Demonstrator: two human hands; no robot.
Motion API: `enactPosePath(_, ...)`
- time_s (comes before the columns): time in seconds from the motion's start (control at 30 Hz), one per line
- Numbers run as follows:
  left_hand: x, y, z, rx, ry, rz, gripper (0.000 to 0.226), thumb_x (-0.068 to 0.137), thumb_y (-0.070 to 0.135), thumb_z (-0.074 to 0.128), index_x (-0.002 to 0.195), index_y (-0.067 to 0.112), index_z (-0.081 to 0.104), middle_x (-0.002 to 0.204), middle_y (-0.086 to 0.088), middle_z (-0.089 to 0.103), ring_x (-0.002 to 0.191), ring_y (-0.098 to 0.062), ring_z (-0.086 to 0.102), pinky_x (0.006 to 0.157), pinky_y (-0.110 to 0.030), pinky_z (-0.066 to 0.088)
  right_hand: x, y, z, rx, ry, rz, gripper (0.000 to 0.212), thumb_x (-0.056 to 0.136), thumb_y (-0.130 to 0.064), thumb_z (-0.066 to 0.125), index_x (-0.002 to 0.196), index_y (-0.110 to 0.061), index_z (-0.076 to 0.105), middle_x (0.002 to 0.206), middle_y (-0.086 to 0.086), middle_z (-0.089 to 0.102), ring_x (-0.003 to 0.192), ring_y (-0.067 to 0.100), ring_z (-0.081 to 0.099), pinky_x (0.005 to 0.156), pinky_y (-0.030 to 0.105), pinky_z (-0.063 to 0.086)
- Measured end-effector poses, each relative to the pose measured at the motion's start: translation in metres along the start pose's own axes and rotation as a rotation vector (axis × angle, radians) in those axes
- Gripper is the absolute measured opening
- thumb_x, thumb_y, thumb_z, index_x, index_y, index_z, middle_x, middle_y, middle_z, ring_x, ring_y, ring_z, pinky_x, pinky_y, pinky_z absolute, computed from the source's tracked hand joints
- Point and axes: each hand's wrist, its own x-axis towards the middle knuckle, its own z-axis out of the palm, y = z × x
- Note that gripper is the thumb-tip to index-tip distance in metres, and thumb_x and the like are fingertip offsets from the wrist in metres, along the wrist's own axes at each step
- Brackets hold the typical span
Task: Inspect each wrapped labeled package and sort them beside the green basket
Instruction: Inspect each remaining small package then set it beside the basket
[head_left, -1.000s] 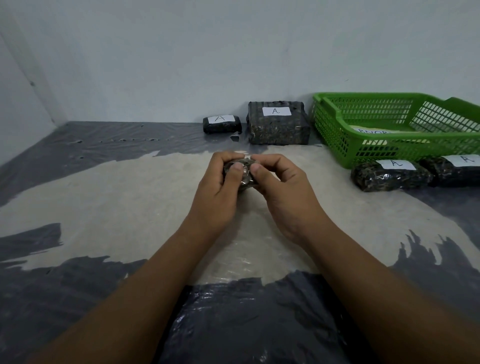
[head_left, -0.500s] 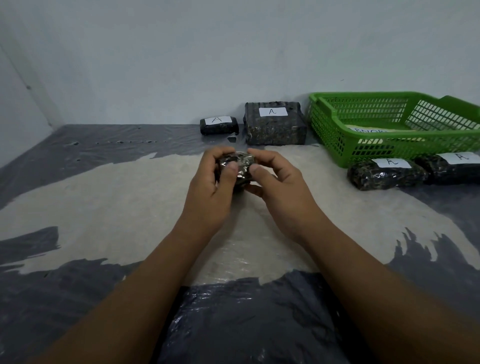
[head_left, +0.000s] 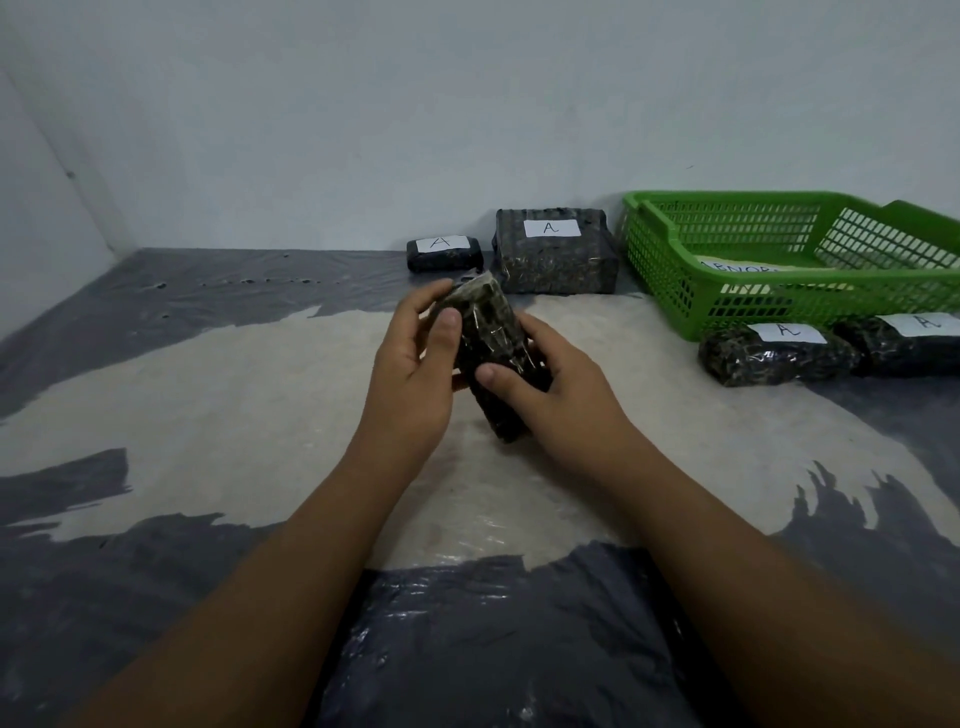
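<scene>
Fingers (head_left: 415, 307) of the left hand (head_left: 410, 379) and of the right hand (head_left: 561, 405) curl round a dark wrapped package (head_left: 493, 353), with both thumbs pressed on its near face. A second ago it sat bunched end-on between the hands; now it is turned lengthwise and tilted, above the plastic sheet (head_left: 208, 415). Its label cannot be seen from this side. Beside the green basket (head_left: 670, 291), the rightmost package (head_left: 919, 348) is cut off by the frame edge. Writing on the paper (head_left: 737, 267) inside the basket is partly hidden.
</scene>
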Motion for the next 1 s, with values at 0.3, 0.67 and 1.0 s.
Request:
enactPosePath(0.3, 0.000, -0.009, -0.002, 0.154, -0.065, -0.005, 0.016, 0.098, 0.019, 0.050, 0.107, 0.026, 0.062, 0.103, 0.001, 0.068, 0.092, -0.007, 0.065, 0.076, -0.022, 0.054, 0.004, -0.002, 0.006, 0.316, 0.015, 0.125, 0.015, 0.098, -0.020, 0.055, 0.109, -0.023, 0.065, 0.097, 0.004, 0.072, 0.084, 0.011, 0.069, 0.076, 0.027, 0.056)
enactPosePath(0.67, -0.005, -0.007, 0.001, 0.053, -0.204, -0.116, 0.036, 0.097, 0.014, 0.051, 0.127, 0.034, 0.051, 0.114, 0.001, 0.063, 0.092, -0.004, 0.065, 0.081, -0.026, 0.055, 0.005, -0.003, 0.006, 0.375, 0.137, 0.170, 0.021, 0.098, -0.028, 0.054, 0.096, -0.011, 0.066, 0.084, 0.006, 0.072, 0.077, 0.016, 0.068, 0.072, 0.034, 0.057)
enactPosePath(1.0, 0.000, -0.010, -0.003, 0.070, -0.060, -0.100, 0.049, 0.098, 0.010, 0.048, 0.142, 0.028, 0.038, 0.121, 0.000, 0.063, 0.094, -0.002, 0.067, 0.079, -0.020, 0.053, 0.003, 0.000, 0.009, 0.396, -0.140, 0.144, 0.033, 0.099, -0.015, 0.054, 0.130, -0.028, 0.053, 0.116, 0.007, 0.069, 0.105, 0.017, 0.069, 0.088, 0.034, 0.057)
